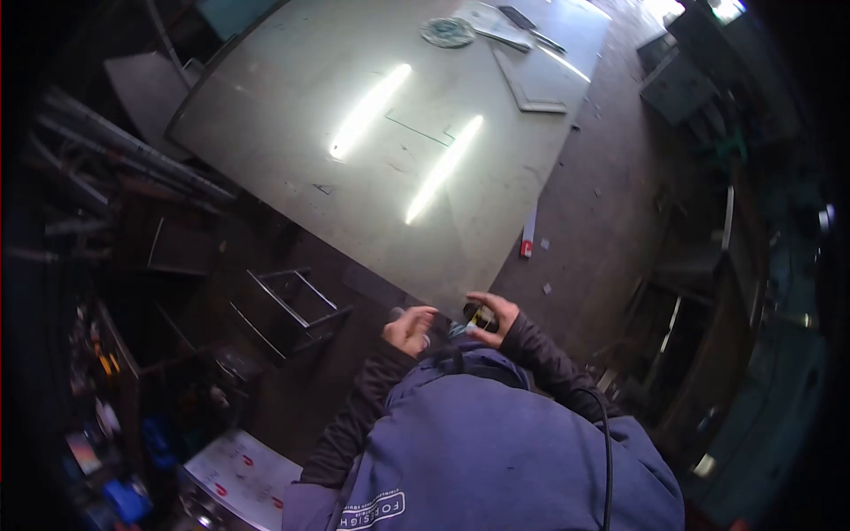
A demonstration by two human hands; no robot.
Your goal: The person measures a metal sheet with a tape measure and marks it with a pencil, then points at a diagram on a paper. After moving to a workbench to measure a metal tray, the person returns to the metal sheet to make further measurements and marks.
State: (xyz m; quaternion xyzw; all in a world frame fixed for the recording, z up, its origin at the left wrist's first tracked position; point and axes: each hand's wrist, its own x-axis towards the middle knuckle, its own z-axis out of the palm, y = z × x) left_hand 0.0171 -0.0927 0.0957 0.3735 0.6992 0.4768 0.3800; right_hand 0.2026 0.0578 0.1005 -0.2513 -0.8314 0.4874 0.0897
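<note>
My right hand (498,320) is closed around a black and yellow tape measure (479,316), just in front of my body at the near corner of the sheet-metal table (372,195). A small pale bluish thing (458,329) shows beside it, too blurred to name. To the left, my left hand (409,331) is held with its fingers curled together. Whatever is in those fingers, if anything, is hidden. Both hands are close to the front of my blue apron (496,442), a short gap apart.
On the table's far end lie a clear coil (447,33), papers (496,26) and a bent metal piece (529,93). A metal frame (297,301) stands at left on the floor. Cluttered shelves (115,380) are at lower left. A red-and-white strip (528,237) sits beside the table's right edge.
</note>
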